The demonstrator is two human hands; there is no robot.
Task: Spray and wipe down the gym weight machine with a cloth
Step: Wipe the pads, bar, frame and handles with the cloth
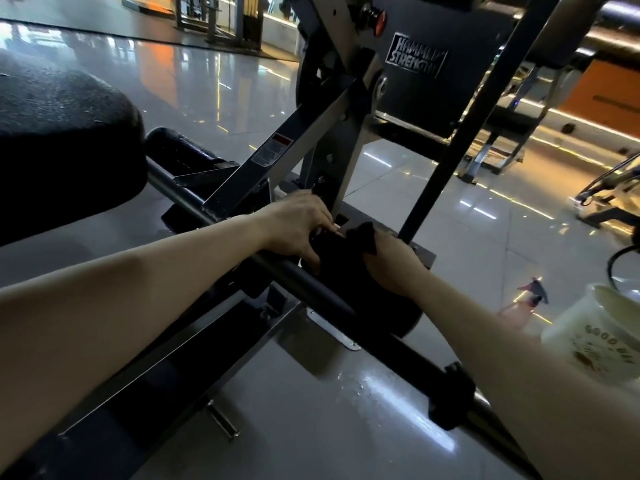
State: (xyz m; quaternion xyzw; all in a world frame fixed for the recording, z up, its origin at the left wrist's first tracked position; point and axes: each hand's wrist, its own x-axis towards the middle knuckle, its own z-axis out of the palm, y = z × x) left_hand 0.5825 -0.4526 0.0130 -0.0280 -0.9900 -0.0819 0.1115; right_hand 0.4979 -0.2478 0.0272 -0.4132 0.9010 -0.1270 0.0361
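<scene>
Head view: cloth (341, 261) is bunched over the machine's (417, 60) round bar (391, 342). The bar's long axis runs from far left to near right, toward the camera. Left hand (299, 230) sits on the far side of the cloth, fingers curled over it and the bar. Right hand (393, 266) is on the near side, gripping a fold. Both hands touch the cloth. Judgement: next stroke goes along the bar. Spray bottle (535, 292) stands on the floor, right, well apart.
</scene>
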